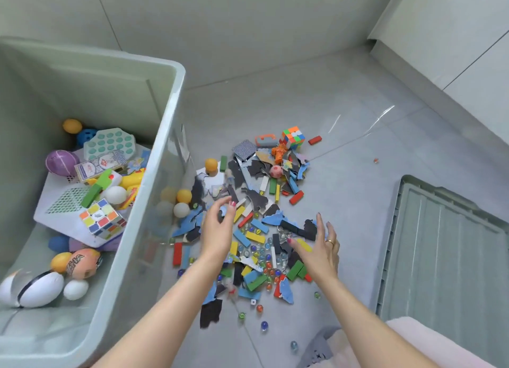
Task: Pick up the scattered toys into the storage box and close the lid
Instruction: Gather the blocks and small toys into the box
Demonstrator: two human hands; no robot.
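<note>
A translucent storage box (pixel 154 158) stands on the left, holding balls, a white basket, card packs and a cube puzzle (pixel 103 220). On the floor beside it lies a heap of scattered toys (pixel 256 224): coloured wooden blocks, puzzle pieces, marbles and ping-pong balls (pixel 184 195). A second cube puzzle (pixel 293 137) sits at the heap's far end. My left hand (pixel 219 230) hovers over the heap with fingers loosely curved and nothing in it. My right hand (pixel 321 248), ring on one finger, is spread flat just above the blocks on the right. The grey lid (pixel 440 246) lies on the floor at the right.
Loose marbles (pixel 264 325) lie on the grey tile floor nearer to me, and one small red piece (pixel 376 160) lies far right. White cabinet fronts (pixel 454 37) run along the upper right. Pink fabric (pixel 413 343) shows at the bottom right corner.
</note>
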